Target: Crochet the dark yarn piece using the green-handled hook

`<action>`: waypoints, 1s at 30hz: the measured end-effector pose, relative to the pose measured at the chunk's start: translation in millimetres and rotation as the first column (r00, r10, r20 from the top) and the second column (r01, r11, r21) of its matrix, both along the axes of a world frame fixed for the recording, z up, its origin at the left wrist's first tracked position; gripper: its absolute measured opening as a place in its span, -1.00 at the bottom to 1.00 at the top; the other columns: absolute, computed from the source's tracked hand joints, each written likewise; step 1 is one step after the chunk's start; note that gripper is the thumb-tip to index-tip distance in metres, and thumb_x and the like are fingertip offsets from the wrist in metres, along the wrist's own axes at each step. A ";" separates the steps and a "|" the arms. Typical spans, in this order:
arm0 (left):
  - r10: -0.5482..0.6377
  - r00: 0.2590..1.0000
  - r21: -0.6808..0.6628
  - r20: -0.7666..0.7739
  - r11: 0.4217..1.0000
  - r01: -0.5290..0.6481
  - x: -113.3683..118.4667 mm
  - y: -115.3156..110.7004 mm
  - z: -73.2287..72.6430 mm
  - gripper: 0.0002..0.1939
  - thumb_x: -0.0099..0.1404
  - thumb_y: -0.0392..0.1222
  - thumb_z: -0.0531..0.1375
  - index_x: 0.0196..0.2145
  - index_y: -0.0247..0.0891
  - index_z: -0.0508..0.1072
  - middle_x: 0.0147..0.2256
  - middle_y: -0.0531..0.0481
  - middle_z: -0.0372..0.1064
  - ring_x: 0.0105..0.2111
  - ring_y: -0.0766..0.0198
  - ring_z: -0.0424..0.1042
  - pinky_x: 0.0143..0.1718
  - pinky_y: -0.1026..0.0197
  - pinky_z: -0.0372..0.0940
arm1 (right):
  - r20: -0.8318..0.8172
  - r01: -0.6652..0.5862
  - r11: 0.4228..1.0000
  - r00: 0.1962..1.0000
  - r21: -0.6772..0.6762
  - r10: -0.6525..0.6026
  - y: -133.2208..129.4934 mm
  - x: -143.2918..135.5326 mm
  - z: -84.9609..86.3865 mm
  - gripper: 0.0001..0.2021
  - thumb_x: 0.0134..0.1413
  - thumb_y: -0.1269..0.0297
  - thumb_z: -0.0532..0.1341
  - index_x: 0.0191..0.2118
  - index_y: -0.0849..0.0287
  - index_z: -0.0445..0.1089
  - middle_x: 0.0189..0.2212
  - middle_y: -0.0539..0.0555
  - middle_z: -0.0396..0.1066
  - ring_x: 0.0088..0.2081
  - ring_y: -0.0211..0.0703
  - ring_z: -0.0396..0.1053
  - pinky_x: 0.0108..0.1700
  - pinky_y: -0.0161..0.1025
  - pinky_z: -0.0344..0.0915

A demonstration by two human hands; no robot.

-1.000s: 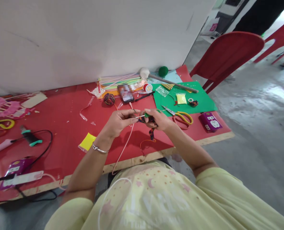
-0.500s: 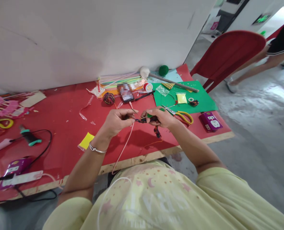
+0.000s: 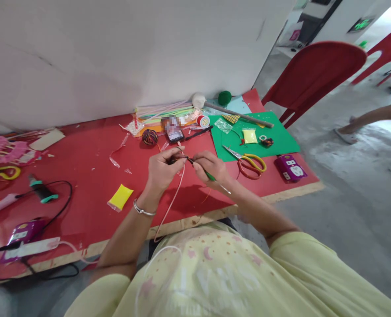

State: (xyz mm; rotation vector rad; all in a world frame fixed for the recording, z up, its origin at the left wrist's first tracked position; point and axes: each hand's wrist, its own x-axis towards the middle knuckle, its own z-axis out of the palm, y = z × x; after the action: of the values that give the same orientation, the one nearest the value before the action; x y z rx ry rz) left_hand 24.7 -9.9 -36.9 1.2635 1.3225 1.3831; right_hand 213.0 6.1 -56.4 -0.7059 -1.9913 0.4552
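Over the red table [image 3: 86,176], my left hand [image 3: 164,171] is closed on a small piece of dark multicoloured yarn work, mostly hidden by the fingers. My right hand [image 3: 212,167] grips a crochet hook [image 3: 210,176] with a green handle; its dark tip meets the yarn work between my hands. Behind them lie a ball of multicoloured yarn [image 3: 149,137] and a phone [image 3: 175,135]. A pink cable [image 3: 172,200] runs down from near my left fingers. To the right, scissors [image 3: 250,164] with yellow and red handles rest partly on a green sheet [image 3: 274,132].
Yellow packet [image 3: 120,197] left of my hands; purple socket block [image 3: 289,168] at the right edge. Far left are a black and teal tool [image 3: 42,189], cables and another purple block [image 3: 25,233]. A red chair [image 3: 317,79] and a person's leg [image 3: 374,121] are beyond.
My right hand has turned, so the hook now slants down to the right. The yarn piece that hung below it no longer shows. My left hand shifted slightly right. The person behind the chair moved.
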 end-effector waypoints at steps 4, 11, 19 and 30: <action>0.020 0.988 0.020 0.152 1.000 -0.023 8.2 2.3 -8.3 -0.62 0.01 -0.21 0.45 -0.15 -0.25 0.68 -0.32 -0.02 0.57 -0.32 0.29 0.47 -0.25 0.25 0.36 | -0.054 0.088 0.993 0.995 0.080 -0.084 -7.4 -8.4 -14.0 -0.83 0.38 0.28 0.08 -0.18 0.14 0.41 -0.19 0.18 0.47 -0.14 -0.14 0.45 -0.07 -0.16 0.44; -0.046 0.916 -0.062 0.398 0.995 0.077 9.1 -1.9 6.6 -0.62 -0.07 -0.30 0.46 -0.20 -0.25 0.69 -0.54 0.11 0.36 -0.60 0.52 0.18 -0.57 0.39 0.09 | -0.093 0.145 0.964 0.988 0.221 -0.127 -13.0 -16.2 -29.5 -0.82 0.34 0.27 0.16 -0.02 0.14 0.39 -0.08 0.26 0.47 -0.01 0.00 0.46 0.01 -0.04 0.45; -0.176 0.936 -0.234 0.304 0.939 0.253 -19.2 -1.3 22.0 -0.61 -0.12 -0.31 0.44 -0.24 -0.31 0.69 -0.62 0.14 0.23 -0.67 0.54 0.01 -0.64 0.36 -0.13 | 0.148 -0.166 0.953 0.980 0.254 0.132 11.0 7.1 -10.8 -0.78 0.32 0.20 0.21 -0.01 0.13 0.46 -0.07 0.22 0.52 -0.03 -0.06 0.51 0.01 -0.13 0.50; -0.341 0.914 -0.255 0.219 0.884 0.391 -26.0 6.7 27.6 -0.77 -0.13 -0.29 0.45 -0.40 -0.29 0.69 -0.53 -0.04 0.47 -0.60 0.43 0.22 -0.59 0.33 0.04 | -0.126 -0.410 0.711 0.900 -0.572 0.418 15.5 26.8 48.8 -0.62 0.33 0.00 0.13 -0.24 0.18 0.55 -0.25 0.14 0.52 -0.31 -0.19 0.46 -0.26 -0.25 0.41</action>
State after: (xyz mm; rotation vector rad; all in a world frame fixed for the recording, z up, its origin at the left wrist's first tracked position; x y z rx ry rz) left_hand -1.4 -3.2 -9.2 1.0984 1.0576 0.9609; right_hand 239.8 21.5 -7.6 -0.6116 -2.0233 1.3946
